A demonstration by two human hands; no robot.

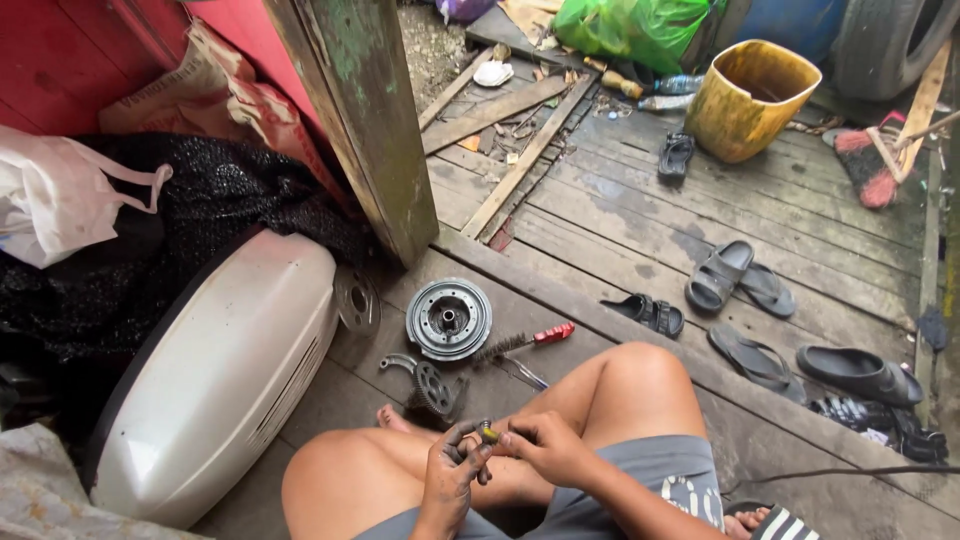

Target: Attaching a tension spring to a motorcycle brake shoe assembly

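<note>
A small yellowish metal part (488, 432) is being pinched between the fingertips of the grease-blackened left hand (450, 470) and the right hand (545, 447), apparently for close handling, just this side of the round grey metal hub (449, 318); a red-handled wire brush (525, 341) is lying beside that hub.

Soft even daylight, faint shadows, mild sheen on white cover (215, 375), sharp focus, slight wide-angle edge bending

A small yellowish metal part (488, 433), dark with grease, is pinched between the fingertips of both hands.
</note>
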